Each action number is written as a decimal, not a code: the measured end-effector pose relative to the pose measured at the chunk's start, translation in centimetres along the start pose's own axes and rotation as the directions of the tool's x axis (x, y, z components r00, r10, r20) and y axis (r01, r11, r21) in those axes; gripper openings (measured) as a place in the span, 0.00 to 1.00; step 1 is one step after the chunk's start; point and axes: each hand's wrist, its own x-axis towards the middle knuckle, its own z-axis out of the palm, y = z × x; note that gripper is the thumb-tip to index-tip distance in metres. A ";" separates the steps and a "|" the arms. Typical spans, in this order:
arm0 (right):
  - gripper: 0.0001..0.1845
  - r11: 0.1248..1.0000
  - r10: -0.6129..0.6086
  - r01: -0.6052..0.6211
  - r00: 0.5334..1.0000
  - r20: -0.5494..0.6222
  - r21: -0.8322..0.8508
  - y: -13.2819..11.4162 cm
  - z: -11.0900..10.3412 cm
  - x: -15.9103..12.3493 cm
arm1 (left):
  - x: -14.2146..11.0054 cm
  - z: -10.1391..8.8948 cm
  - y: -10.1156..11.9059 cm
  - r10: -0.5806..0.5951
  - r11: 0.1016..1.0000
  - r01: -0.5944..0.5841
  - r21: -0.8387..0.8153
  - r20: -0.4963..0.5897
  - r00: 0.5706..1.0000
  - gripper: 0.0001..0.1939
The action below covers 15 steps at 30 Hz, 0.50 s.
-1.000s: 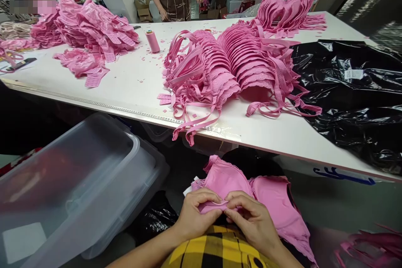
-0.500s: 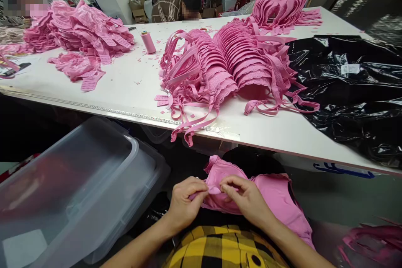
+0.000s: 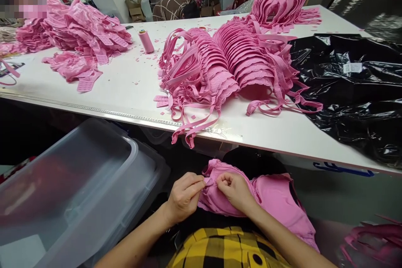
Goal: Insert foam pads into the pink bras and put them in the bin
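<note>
A pink bra (image 3: 276, 194) lies across my lap below the table edge, its cups spread to the right. My left hand (image 3: 186, 194) is closed at the bra's left side, thumb and fingers pinching a edge of its pink fabric. Over the left cup, my right hand (image 3: 235, 190) is also closed in a pinch on the bra, a short way from the left fingertips. A small lighter strip shows between the two hands; exactly what it is I cannot make out.
Nested pink bras (image 3: 220, 67) with dangling straps stand on the white table (image 3: 125, 92). A pink heap (image 3: 84, 29), a thread cone (image 3: 146, 42) and a black plastic bag (image 3: 351, 100) are also there. A clear bin (image 3: 94, 184) is at lower left. Someone bends behind the table.
Both hands have shifted slightly left, and their fingertips have curled in closer on the fabric. The person behind the table has bent lower.
</note>
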 end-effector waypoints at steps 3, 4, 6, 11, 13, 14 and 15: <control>0.11 0.999 0.012 -0.013 1.000 0.028 0.051 0.0 -0.4 -0.4 | 0.2 0.3 -0.1 0.035 0.999 -0.035 -0.007 0.000 0.999 0.16; 0.12 0.997 0.020 -0.022 0.999 0.032 0.072 0.0 -0.5 -0.6 | 0.2 0.4 -0.1 0.048 0.999 -0.048 -0.014 0.003 0.999 0.16; 0.13 0.992 0.037 -0.042 0.999 0.038 0.116 -0.1 -0.6 -0.7 | 0.0 0.7 -0.1 0.062 0.998 -0.062 -0.026 0.011 0.998 0.15; 0.17 0.984 0.057 -0.066 0.997 0.061 0.163 -0.4 -0.7 -0.8 | -0.4 0.8 -0.7 0.162 0.986 -0.164 0.029 0.053 0.985 0.13; 0.18 0.983 0.063 -0.073 0.996 0.063 0.166 -0.5 -0.7 -0.8 | -0.3 0.6 -1.0 0.250 0.964 -0.257 0.065 0.099 0.963 0.13; 0.18 0.983 0.065 -0.075 0.996 0.064 0.166 -0.6 -0.7 -0.8 | -0.1 0.5 -1.2 0.289 0.951 -0.299 0.072 0.120 0.950 0.13; 0.18 0.983 0.067 -0.076 0.996 0.063 0.166 -0.6 -0.7 -0.9 | 0.1 0.4 -1.4 0.322 0.940 -0.333 0.068 0.135 0.937 0.13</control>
